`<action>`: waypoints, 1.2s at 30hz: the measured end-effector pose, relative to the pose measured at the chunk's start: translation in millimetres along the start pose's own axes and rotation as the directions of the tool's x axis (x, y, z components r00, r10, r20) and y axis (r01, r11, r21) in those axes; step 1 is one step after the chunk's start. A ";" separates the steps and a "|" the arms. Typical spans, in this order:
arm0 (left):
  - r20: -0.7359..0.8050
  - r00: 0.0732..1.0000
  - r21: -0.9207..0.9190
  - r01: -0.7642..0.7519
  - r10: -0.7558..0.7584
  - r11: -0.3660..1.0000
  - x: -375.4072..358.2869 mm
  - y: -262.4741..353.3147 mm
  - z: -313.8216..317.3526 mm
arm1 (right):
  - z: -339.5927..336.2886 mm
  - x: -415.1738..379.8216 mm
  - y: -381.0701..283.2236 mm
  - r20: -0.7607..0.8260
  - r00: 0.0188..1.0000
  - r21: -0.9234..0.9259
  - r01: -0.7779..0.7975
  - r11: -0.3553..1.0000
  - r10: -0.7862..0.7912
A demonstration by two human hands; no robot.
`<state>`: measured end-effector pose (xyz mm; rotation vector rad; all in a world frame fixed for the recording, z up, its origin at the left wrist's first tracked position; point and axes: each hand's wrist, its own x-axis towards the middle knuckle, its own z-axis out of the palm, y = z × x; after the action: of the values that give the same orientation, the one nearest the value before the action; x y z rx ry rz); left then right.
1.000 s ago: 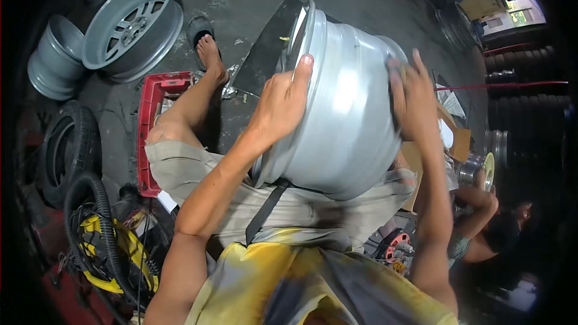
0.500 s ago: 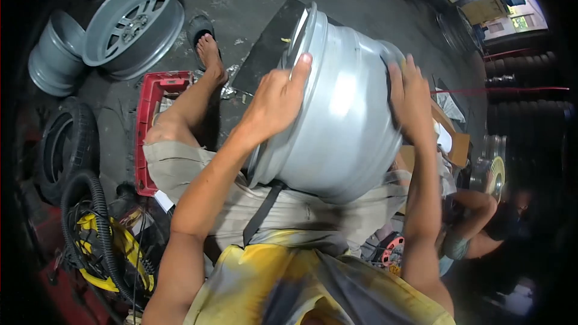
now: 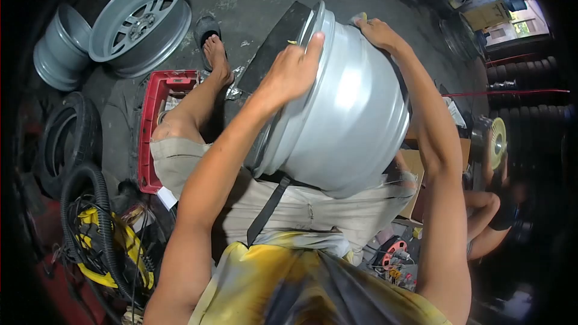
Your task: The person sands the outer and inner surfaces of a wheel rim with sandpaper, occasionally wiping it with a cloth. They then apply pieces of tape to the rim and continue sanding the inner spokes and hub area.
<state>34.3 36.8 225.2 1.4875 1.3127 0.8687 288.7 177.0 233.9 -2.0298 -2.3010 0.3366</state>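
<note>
A silver-grey wheel rim rests on its side across my lap, its barrel facing up. My left hand is closed around the rim's left flange, thumb stretched up along the edge and fingers hidden behind it. At the far right edge of the barrel, my right hand bends over the top with its fingers together. Under those fingertips shows a small yellow-grey pad, pressed at the metal; its exact kind I cannot tell. A black strap hangs below the rim over my shorts.
More silver rims lie at the upper left, above a black tyre. A red crate is beside my leg. A yellow-black machine with a hose stands lower left. At right, another person sits near a cardboard box.
My right hand has moved from the barrel's right side to its far edge, taking the pad along. My left hand keeps its hold on the flange, shifted slightly up and right.
</note>
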 end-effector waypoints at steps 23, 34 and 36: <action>-0.087 0.988 -0.410 -0.155 0.131 0.899 -80.4 -134.3 49.8 | 98.6 -192.4 -156.1 -0.562 0.743 0.136 0.517 0.845 -0.364; -0.186 0.965 -0.238 -0.229 0.187 0.944 -77.2 -129.2 48.7 | 5.0 99.8 -83.2 -0.298 0.954 0.359 0.070 0.931 0.043; -0.170 0.971 -0.243 -0.204 0.165 0.948 -67.1 -125.0 47.4 | -6.6 68.3 -95.6 -0.221 0.974 0.311 0.034 0.950 0.038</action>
<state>26.9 -39.6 96.8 1.3734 1.1243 1.2450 187.6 234.5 252.3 -1.8125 -1.9686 0.4177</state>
